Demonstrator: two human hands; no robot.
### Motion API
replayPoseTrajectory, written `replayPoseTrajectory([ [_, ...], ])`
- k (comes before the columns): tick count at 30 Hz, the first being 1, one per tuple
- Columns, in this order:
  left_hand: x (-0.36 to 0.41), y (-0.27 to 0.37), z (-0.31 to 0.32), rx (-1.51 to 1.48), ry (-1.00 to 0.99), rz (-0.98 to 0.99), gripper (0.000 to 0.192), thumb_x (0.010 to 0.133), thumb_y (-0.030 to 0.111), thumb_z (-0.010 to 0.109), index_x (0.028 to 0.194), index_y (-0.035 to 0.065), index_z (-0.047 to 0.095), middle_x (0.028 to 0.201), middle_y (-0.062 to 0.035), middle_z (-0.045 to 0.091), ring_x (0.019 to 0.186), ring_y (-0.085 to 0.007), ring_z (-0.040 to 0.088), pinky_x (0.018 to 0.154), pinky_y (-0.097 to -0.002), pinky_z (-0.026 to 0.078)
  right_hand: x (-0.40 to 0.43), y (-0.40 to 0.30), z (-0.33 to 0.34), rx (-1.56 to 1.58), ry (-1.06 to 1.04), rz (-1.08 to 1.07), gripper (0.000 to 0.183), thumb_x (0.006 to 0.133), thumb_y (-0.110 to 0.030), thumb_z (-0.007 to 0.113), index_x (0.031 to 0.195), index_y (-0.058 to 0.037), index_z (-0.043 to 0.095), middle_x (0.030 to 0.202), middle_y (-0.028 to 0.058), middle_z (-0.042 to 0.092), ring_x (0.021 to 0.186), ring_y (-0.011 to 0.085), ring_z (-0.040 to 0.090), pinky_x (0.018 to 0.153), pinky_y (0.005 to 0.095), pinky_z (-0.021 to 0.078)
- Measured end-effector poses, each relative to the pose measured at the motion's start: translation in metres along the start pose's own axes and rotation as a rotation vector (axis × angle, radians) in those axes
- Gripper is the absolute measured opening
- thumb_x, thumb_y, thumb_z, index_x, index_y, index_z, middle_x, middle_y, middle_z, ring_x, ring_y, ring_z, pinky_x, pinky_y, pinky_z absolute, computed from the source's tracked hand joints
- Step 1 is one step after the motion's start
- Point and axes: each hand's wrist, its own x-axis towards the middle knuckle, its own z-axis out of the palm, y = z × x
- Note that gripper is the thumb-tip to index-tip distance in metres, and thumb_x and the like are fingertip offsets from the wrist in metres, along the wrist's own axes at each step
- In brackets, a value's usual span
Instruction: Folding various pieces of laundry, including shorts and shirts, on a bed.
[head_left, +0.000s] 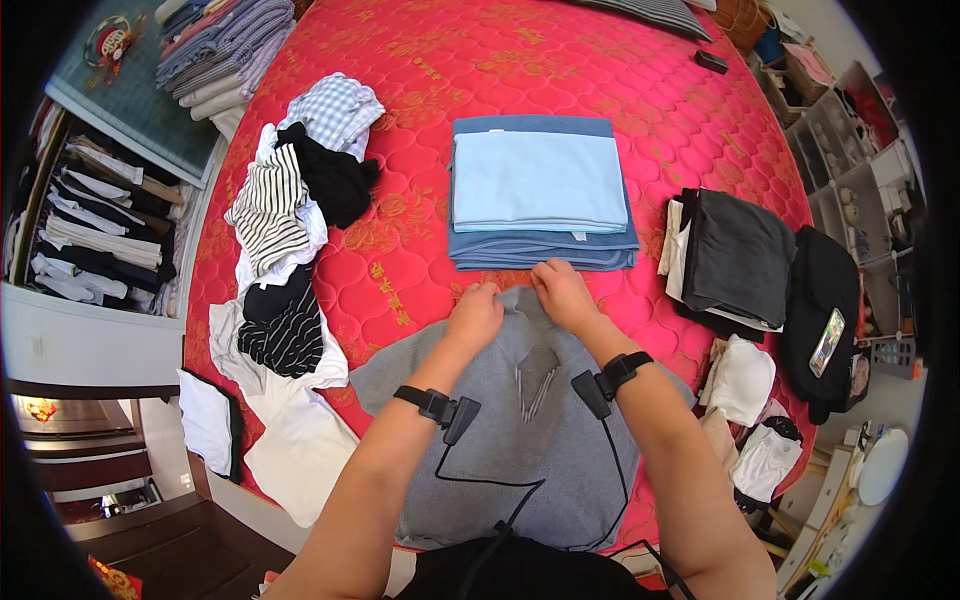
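A grey knit short-sleeved top (480, 465) lies spread on the red quilted bedcover (397, 300), its collar pointing away from me. My left hand (477, 313) pinches the collar at its left side. On the collar's other side, my right hand (561, 291) grips the fabric. The V-shaped neck opening with striped edging shows between my forearms. Just beyond my hands rests a stack of folded blue cloths (540, 255), with a light blue folded cloth (536, 180) on top. Each wrist wears a black strap with a cabled device.
Rumpled clothes (277, 225) run along the bed's left side. At right lie a folded dark grey garment (739, 251) on a pile, a black bag (817, 300) bearing a phone (827, 343), and white undergarments (739, 382). Folded bedding (225, 60) is stacked at upper left.
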Motion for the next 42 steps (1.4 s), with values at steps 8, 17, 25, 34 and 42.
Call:
replayPoseTrajectory([
  [8, -0.013, 0.038, 0.000, 0.327, 0.184, 0.228, 0.031, 0.077, 0.024, 0.067, 0.099, 0.0055, 0.055, 0.096, -0.0159, 0.054, 0.086, -0.0368, 0.057, 0.069, -0.0461, 0.047, -0.058, 0.012, -0.019, -0.056, 0.255, 0.199, 0.017, 0.075, -0.006, 0.060, 0.091, -0.0045, 0.056, 0.092, 0.0129, 0.054, 0.093, 0.0337, 0.052, 0.076, 0.0406, 0.0443],
  [17, -0.059, 0.032, 0.043, 0.224, -0.133, 0.104, 0.027, 0.077, 0.014, 0.062, 0.099, 0.0055, 0.050, 0.098, -0.0160, 0.054, 0.083, -0.0366, 0.059, 0.068, -0.0432, 0.050, -0.116, -0.018, 0.008, -0.118, 0.017, 0.253, 0.018, 0.076, -0.015, 0.063, 0.089, -0.0059, 0.055, 0.086, 0.0117, 0.055, 0.083, 0.0321, 0.057, 0.068, 0.0403, 0.0465],
  [25, -0.064, 0.043, 0.039, -0.155, -0.082, 0.242, 0.023, 0.076, 0.000, 0.053, 0.099, 0.0022, 0.057, 0.106, -0.0155, 0.054, 0.090, -0.0326, 0.058, 0.077, -0.0391, 0.049, -0.129, -0.006, 0.011, 0.232, 0.144, 0.380, 0.014, 0.076, -0.010, 0.061, 0.086, -0.0036, 0.053, 0.087, 0.0123, 0.056, 0.078, 0.0324, 0.056, 0.067, 0.0397, 0.0463],
  [34, -0.022, 0.031, 0.018, 0.163, 0.283, 0.131, 0.023, 0.077, 0.005, 0.056, 0.100, 0.0038, 0.058, 0.107, -0.0155, 0.055, 0.098, -0.0335, 0.055, 0.082, -0.0389, 0.045, -0.089, 0.020, -0.017, -0.087, 0.331, 0.213, 0.013, 0.081, -0.012, 0.058, 0.091, -0.0037, 0.058, 0.093, 0.0132, 0.058, 0.085, 0.0339, 0.056, 0.075, 0.0414, 0.0458],
  [42, 0.021, -0.002, 0.022, 0.126, -0.116, -0.141, 0.013, 0.075, 0.011, 0.064, 0.083, 0.0041, 0.057, 0.075, -0.0105, 0.059, 0.072, -0.0302, 0.058, 0.065, -0.0367, 0.046, -0.065, 0.057, -0.027, 0.052, -0.074, 0.387, 0.016, 0.083, -0.015, 0.057, 0.086, 0.0001, 0.058, 0.087, 0.0181, 0.060, 0.083, 0.0345, 0.058, 0.072, 0.0432, 0.0454],
])
